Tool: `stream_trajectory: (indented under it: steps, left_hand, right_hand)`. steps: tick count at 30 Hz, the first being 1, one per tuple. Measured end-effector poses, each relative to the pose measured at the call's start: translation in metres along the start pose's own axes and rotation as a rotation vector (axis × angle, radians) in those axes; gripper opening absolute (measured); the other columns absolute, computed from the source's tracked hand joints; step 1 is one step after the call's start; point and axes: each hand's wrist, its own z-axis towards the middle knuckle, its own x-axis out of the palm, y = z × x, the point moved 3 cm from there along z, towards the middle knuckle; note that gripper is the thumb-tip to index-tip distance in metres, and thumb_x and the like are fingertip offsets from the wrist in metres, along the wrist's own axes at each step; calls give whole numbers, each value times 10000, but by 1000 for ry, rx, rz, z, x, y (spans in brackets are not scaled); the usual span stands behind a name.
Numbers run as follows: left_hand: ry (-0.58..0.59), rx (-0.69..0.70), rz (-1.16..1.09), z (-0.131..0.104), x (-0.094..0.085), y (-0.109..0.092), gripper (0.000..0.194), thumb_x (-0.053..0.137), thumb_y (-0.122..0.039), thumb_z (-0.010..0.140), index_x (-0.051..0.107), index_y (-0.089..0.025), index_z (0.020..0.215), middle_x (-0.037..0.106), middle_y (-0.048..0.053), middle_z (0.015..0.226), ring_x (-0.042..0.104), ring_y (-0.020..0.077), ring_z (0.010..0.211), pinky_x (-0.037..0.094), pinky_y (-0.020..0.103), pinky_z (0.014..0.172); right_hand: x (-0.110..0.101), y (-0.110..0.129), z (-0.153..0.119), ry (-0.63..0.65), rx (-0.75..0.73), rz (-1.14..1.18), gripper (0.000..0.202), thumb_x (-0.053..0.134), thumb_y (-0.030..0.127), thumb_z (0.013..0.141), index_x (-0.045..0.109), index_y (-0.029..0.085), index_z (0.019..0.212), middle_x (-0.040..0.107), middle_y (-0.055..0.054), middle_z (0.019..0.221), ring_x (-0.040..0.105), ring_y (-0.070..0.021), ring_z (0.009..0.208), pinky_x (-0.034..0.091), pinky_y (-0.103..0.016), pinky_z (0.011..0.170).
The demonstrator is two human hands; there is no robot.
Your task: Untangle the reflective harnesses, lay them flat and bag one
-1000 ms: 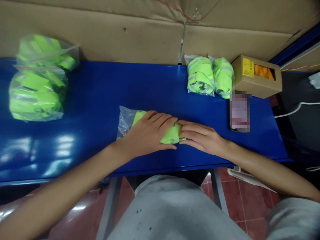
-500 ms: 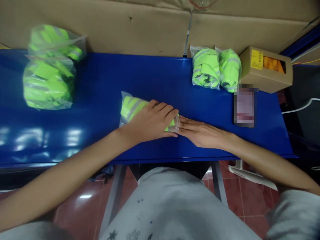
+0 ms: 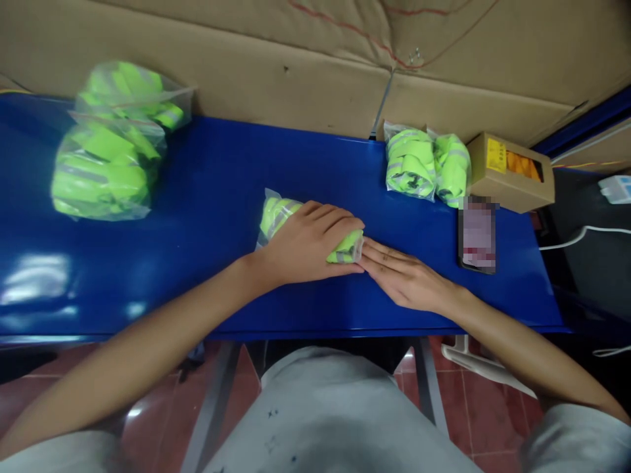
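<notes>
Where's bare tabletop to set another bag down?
The blue tabletop is bare between the left bag pair and the middle bag under the left hand, and in front of that pair. Back right is crowded: two bags, box and phone. The right hand occupies the front.

Left grip [image 3: 315, 242] over bagged bundle [image 3: 277, 215]

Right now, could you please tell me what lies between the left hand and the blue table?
A bagged yellow-green bundle lies there, as the head view shows.
</notes>
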Motion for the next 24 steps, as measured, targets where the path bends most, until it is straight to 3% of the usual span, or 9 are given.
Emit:
stream_trajectory:
  steps: [2, 5, 8, 10, 14, 17, 20, 24]
  left_hand:
    - [14, 28, 10, 0, 0, -3, 641, 558, -693, 1020, 664, -123, 1293, 766, 148, 1221, 730, 291, 1099, 516, 413, 933]
    - [135, 86, 38, 3, 1, -11, 670, 626, -699, 979, 665, -99, 1276, 758, 163, 1224, 724, 304, 1079, 511, 426, 920]
    - [259, 122, 61, 9, 3, -16, 638, 670, -663, 970, 671, -105, 1279, 763, 162, 1200, 724, 311, 1060, 506, 431, 900]
    - [278, 127, 66, 11, 2, -15, 595, 662, -630, 990, 673, -113, 1285, 767, 157, 1193, 728, 309, 1050, 512, 433, 890]
    - [194, 109, 38, 13, -7, -7, 497, 592, -579, 1048, 676, -138, 1259, 777, 132, 1177, 739, 285, 1037, 544, 427, 899]
    - [87, 9, -59, 15, -22, -3, 492, 544, -615, 1061, 663, -177, 1252, 782, 90, 1171, 740, 244, 1055, 568, 404, 933]
    - [92, -59, -169, 18, -30, -7, 530, 499, -670, 1058, 649, -202, 1254, 777, 55, 1180, 734, 214, 1086, 568, 382, 968]
    - [58, 47, -158, 21, -26, -25, 550, 591, -672, 1013, 660, -173, 1233, 779, 85, 1149, 740, 237, 1049, 555, 387, 928]
  right_hand:
    - [6, 1, 1, 55, -21, -19, 632, 512, 43, 1030, 429, 116, 1652, 563, -185, 1604, 452, -268, 1565, 463, -486, 1273]
    - [10, 3, 6, 116, -45, -23, 542, 528, 75, 1023, 536, 69, 1566, 628, -223, 1531, 491, -304, 1543, 455, -549, 1269]
    - [7, 4, 14, 134, -30, 12, 520, 545, 136, 1027, 568, 116, 1546, 713, -188, 1432, 590, -296, 1467, 469, -566, 1257]
    - [3, 3, 17, 127, -18, 28, 539, 552, 152, 1028, 554, 148, 1566, 740, -164, 1393, 630, -285, 1426, 481, -561, 1250]
    - [-5, 0, 15, 73, -24, 10, 601, 528, 127, 1032, 472, 155, 1630, 656, -153, 1523, 562, -262, 1496, 418, -549, 1296]
    - [-11, 0, 12, 31, -8, -58, 580, 482, 107, 1050, 469, 159, 1627, 581, -125, 1605, 498, -221, 1545, 345, -497, 1340]
    - [-15, 5, 10, -4, -10, -52, 513, 482, 118, 1056, 529, 140, 1567, 614, -110, 1577, 517, -206, 1531, 313, -469, 1354]
    - [-11, 12, 9, 17, -13, 36, 431, 504, 117, 1035, 622, 91, 1448, 709, -150, 1453, 615, -227, 1440, 359, -494, 1331]
